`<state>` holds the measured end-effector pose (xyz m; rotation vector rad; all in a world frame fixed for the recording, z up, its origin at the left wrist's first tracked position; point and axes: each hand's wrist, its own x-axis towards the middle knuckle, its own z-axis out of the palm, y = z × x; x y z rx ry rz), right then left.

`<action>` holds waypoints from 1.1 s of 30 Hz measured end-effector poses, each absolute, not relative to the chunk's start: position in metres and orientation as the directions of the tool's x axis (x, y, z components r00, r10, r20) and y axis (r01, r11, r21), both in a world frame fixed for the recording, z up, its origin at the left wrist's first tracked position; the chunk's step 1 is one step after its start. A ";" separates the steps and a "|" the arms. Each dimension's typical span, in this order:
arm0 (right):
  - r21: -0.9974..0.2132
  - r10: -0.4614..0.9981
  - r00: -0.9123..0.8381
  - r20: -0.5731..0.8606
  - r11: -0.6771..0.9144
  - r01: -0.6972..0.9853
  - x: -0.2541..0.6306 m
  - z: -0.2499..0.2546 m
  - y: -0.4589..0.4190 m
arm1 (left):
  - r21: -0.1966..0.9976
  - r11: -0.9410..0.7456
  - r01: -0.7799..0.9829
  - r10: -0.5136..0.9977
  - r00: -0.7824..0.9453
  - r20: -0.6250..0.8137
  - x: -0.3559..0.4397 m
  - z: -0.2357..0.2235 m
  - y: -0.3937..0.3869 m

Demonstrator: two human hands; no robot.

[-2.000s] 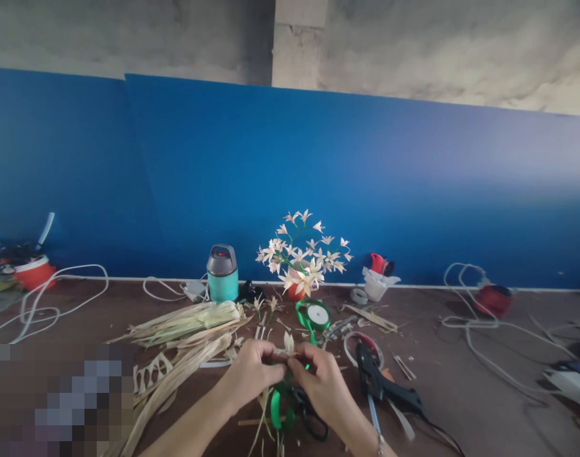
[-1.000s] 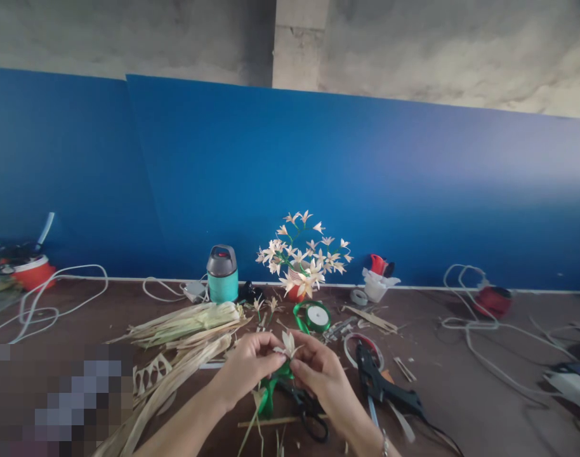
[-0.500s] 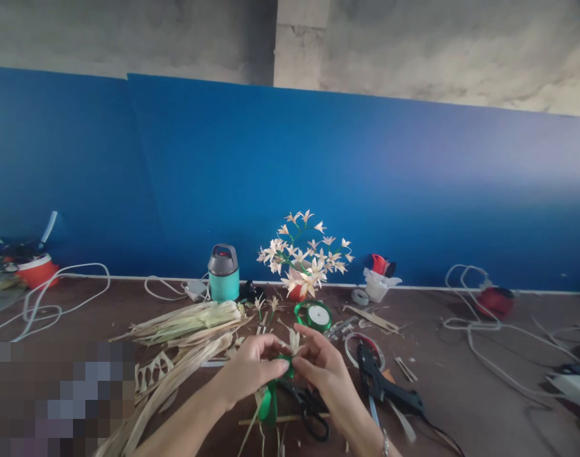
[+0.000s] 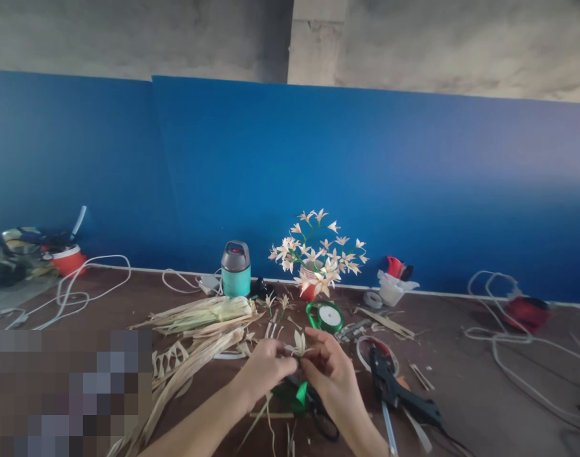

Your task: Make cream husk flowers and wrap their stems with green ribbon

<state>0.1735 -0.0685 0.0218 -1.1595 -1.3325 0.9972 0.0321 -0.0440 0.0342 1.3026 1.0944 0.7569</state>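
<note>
A small pale flower made of dried husk (image 4: 299, 343) stands upright between my hands. My left hand (image 4: 271, 365) pinches near its base with thumb and fingers. From the other side, my right hand (image 4: 329, 363) closes on the same spot, its upper fingers somewhat raised. A strip of green ribbon (image 4: 301, 397) hangs just below my fingers; its upper end is hidden by them. Black-handled scissors (image 4: 329, 426) lie on the table beneath my right wrist. Behind the hands is a green ribbon roll with a white core (image 4: 329, 315).
Dried husks (image 4: 204, 317) are heaped at the left. A black glue gun (image 4: 404, 393) with its cord lies right, by a tape ring (image 4: 361, 349). A red pot of husk flowers (image 4: 309, 291), a turquoise container (image 4: 236, 279) and a white cup (image 4: 391, 292) stand along the blue partition (image 4: 271, 158).
The view has swung slightly left, so things appear further right. The flower shows more fully above my fingers, and the green ribbon's tail has moved from below my left hand toward the right.
</note>
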 end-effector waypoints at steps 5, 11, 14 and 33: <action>-0.961 0.972 0.060 0.227 0.214 0.176 0.172 0.020 -0.069 | 0.980 -0.024 0.199 0.918 0.393 -0.057 0.029 0.028 -0.042; -0.984 0.978 0.119 0.173 0.167 0.056 0.171 0.021 -0.067 | 0.963 -0.079 0.259 0.927 0.375 -0.025 0.030 0.031 -0.042; -0.987 0.986 0.107 0.126 0.136 -0.091 0.172 0.021 -0.064 | 0.864 -0.285 0.415 0.935 0.318 0.156 0.027 0.036 -0.041; -0.991 0.991 -0.034 0.132 0.133 0.016 0.170 0.015 -0.067 | 0.968 0.174 0.180 0.906 0.356 -0.229 0.026 0.042 -0.045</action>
